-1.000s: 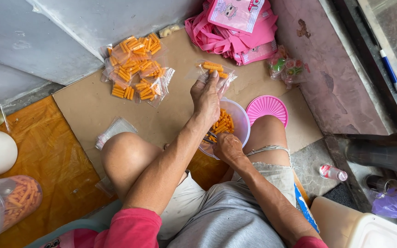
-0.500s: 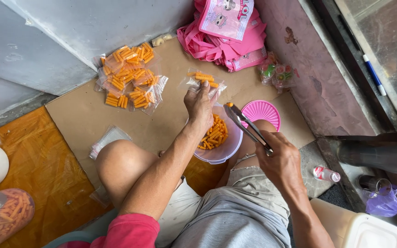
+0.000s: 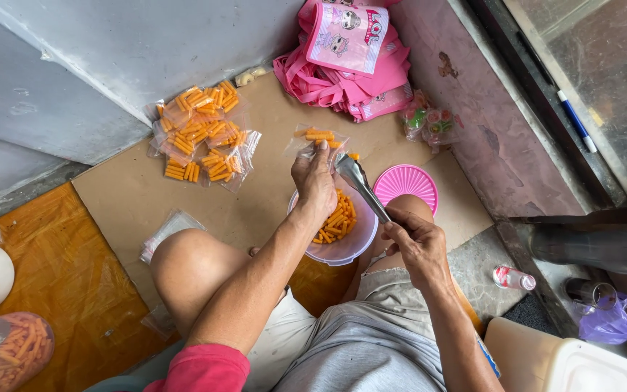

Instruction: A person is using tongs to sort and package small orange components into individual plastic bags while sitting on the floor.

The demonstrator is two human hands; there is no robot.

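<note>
Brown cardboard [image 3: 132, 196] covers the floor. Above the bowl [image 3: 342, 247], the right hand [image 3: 419, 243] clenches metal tongs [image 3: 361, 185], long axis diagonal, tips pointing up-left into the small bag [image 3: 317, 141] pinched by the left hand [image 3: 317, 185].

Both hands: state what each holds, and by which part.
Left hand pinches a small clear bag at its mouth; right hand grips metal tongs by the handle end.
</note>
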